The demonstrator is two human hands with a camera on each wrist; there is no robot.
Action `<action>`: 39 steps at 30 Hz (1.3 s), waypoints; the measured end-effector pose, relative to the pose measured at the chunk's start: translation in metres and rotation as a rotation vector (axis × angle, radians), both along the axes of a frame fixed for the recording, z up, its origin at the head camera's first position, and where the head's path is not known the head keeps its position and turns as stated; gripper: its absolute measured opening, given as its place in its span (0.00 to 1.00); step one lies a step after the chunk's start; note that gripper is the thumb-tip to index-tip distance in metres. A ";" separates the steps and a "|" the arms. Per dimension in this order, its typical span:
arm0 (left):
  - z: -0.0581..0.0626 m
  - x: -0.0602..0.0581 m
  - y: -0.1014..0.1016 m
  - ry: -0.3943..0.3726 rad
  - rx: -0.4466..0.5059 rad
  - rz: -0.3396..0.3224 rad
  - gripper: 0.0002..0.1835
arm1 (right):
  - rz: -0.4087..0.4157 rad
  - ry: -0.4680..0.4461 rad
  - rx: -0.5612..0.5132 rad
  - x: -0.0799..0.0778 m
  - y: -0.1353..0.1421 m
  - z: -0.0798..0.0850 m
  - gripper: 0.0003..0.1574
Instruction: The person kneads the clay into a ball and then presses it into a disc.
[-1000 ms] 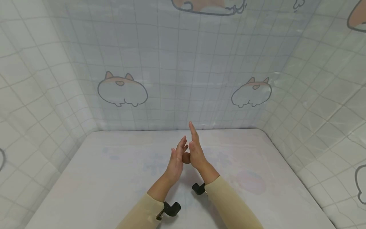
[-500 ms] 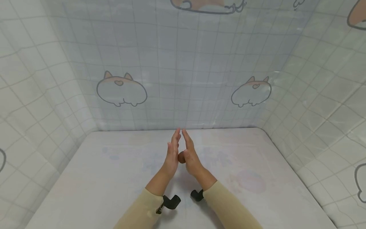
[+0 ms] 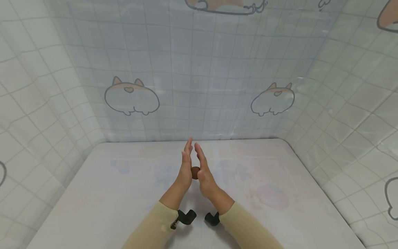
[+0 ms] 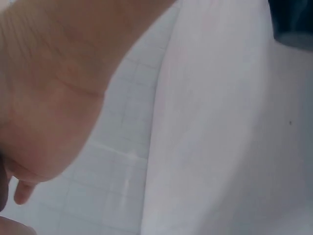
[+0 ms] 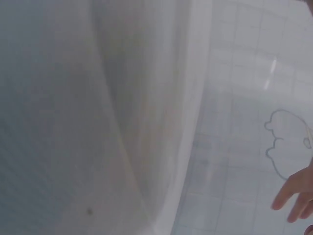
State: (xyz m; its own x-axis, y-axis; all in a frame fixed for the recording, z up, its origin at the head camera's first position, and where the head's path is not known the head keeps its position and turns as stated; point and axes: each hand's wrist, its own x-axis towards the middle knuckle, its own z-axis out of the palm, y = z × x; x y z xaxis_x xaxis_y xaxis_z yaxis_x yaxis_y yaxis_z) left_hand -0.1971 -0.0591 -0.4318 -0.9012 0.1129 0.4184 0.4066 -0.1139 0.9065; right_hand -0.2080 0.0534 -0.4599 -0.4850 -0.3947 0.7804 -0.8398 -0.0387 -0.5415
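A small brown ball (image 3: 195, 172) is held between two palms at the middle of the head view, above the tabletop. The left hand (image 3: 185, 170) lies against its left side, fingers straight and pointing forward. From the right, the right hand (image 3: 206, 178) presses on it with fingers extended too. The fingertips of both hands lean toward each other with a narrow gap. In the left wrist view, the heel of the right hand (image 4: 54, 117) fills the upper left. Fingers (image 5: 292, 193) show at the right edge of the right wrist view; whose they are, I cannot tell.
A pale table (image 3: 109, 193) with faint coloured prints lies under the hands. Gridded curtain-like sheets (image 3: 199, 86) with corgi drawings rise behind it and at both sides. Black wrist devices, left (image 3: 187, 217) and right (image 3: 212, 219), stick out inward from beige sleeves.
Both hands and the ball have shifted slightly left. The right hand has slid back toward the person against the left, so its fingertips, earlier well ahead, now sit just behind the left ones.
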 end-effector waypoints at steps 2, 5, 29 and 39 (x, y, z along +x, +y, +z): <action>-0.001 -0.001 0.000 -0.019 0.000 0.015 0.51 | 0.015 0.005 -0.008 0.003 -0.001 0.000 0.57; -0.003 0.000 -0.001 -0.048 -0.009 0.026 0.50 | 0.022 0.020 -0.016 0.005 -0.002 0.001 0.57; -0.026 0.017 0.007 -0.112 -0.130 -0.104 0.45 | -0.099 -0.066 -0.026 -0.007 0.009 0.021 0.57; -0.026 0.023 0.005 -0.067 -0.028 -0.244 0.48 | -0.135 -0.065 -0.014 -0.015 0.013 0.012 0.58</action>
